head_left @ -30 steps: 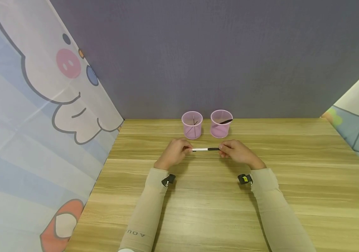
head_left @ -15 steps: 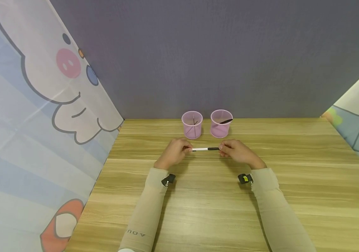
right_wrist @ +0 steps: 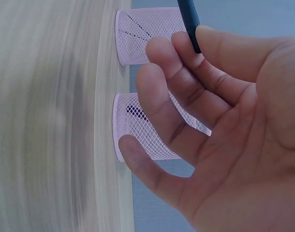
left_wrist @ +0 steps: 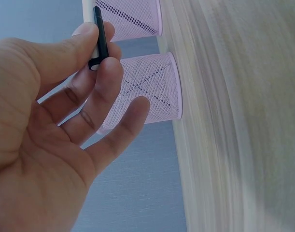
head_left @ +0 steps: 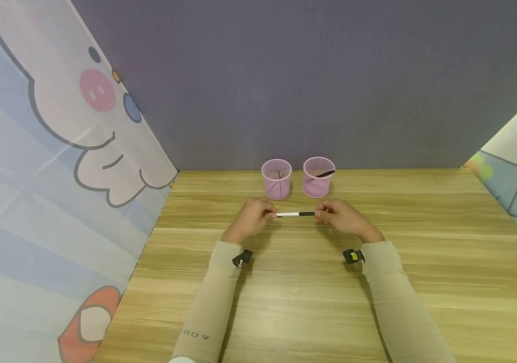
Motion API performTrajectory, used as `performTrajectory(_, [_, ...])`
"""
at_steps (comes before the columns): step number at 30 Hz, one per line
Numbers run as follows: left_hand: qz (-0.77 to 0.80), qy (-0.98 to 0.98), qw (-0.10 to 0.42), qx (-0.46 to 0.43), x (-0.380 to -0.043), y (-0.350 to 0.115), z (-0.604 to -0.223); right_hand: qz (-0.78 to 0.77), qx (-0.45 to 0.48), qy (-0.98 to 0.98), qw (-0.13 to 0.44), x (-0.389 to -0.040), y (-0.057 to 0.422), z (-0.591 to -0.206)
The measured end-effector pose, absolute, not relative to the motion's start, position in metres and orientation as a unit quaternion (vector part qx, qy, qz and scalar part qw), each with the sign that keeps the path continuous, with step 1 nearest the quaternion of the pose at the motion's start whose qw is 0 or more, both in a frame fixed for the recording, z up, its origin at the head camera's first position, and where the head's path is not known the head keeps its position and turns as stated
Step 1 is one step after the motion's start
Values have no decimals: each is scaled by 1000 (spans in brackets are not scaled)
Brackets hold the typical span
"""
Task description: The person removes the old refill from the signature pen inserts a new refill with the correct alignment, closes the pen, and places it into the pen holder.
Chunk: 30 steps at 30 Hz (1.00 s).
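Bearings are read in the head view, with the pen at the centre of the dial. The pen lies level along the nine-to-three line, held off the table; its white barrel and black clip are toward nine, its black section toward three.

Left hand, at nine o'clock: clamped on the clip end of the pen, thumb against fingers; the left wrist view shows the little finger extended away from it. Right hand, at three o'clock: thumb and index finger pinch the black tip, the other three fingers spread off the pen. The hands are apart, the pen bridging between them.

At eleven o'clock, near the left hand, stands a pink mesh cup containing thin dark sticks, their type too small to determine. At one o'clock stands a second pink cup, upright, just beside the first and not touching it; a black slender object leans inside, its upper end on the rim toward two o'clock.

A grey panel rises behind at twelve. A cartoon-printed sheet hangs at ten. Both arms wear beige sleeves.
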<state>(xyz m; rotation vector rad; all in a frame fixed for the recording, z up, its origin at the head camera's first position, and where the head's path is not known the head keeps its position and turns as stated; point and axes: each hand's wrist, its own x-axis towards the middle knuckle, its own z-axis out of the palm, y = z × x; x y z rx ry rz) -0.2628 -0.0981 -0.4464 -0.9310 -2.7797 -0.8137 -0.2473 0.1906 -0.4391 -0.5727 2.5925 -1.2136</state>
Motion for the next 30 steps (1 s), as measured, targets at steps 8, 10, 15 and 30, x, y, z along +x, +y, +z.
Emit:
performTrajectory(8, [-264, -914, 45, -304, -263, -99, -446, -419, -196, 880, 109, -247, 191, -439])
performTrajectory(10, [-264, -914, 46, -305, -263, -99, -446, -420, -197, 879, 107, -247, 190, -439])
performTrajectory(15, [-267, -912, 48, -307, -263, -99, -446, -416, -198, 882, 101, -247, 190, -439])
performTrajectory(30, [-264, -914, 45, -305, -263, -99, -447, -405, -200, 888, 84, -248, 191, -441])
